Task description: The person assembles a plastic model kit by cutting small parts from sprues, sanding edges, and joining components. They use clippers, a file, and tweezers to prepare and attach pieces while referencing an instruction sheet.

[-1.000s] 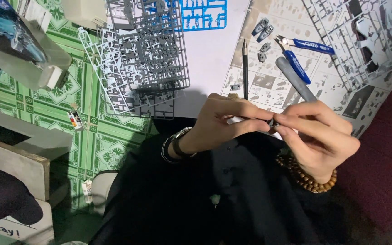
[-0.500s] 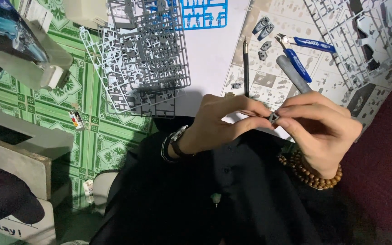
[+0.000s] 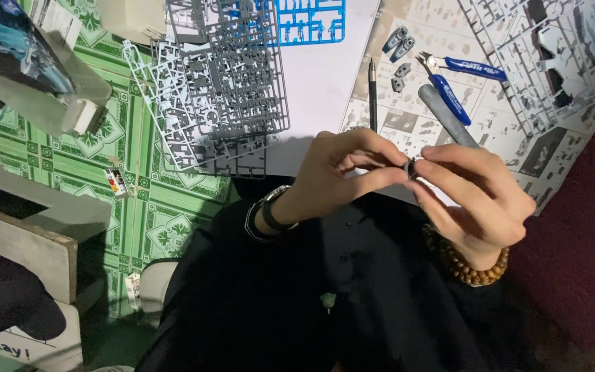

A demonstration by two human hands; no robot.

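Observation:
My left hand (image 3: 342,176) and my right hand (image 3: 473,200) meet over my lap, fingertips together on a small dark grey model part (image 3: 411,167). The left thumb and fingers pinch it from the left. My right hand also grips a grey stick-shaped tool (image 3: 445,116) that points up and away toward the floor. A black bracelet sits on the left wrist, a wooden bead bracelet on the right.
Grey part frames (image 3: 225,76) and a blue part frame (image 3: 311,21) lie on the green patterned floor and white sheet. Blue-handled nippers (image 3: 459,76), a black pen-like knife (image 3: 372,93) and loose grey parts (image 3: 397,45) rest on printed instruction sheets. White part frames (image 3: 552,62) lie far right.
Both hands have stayed together on the small part; the fingers shifted slightly and the part has turned a little between the fingertips.

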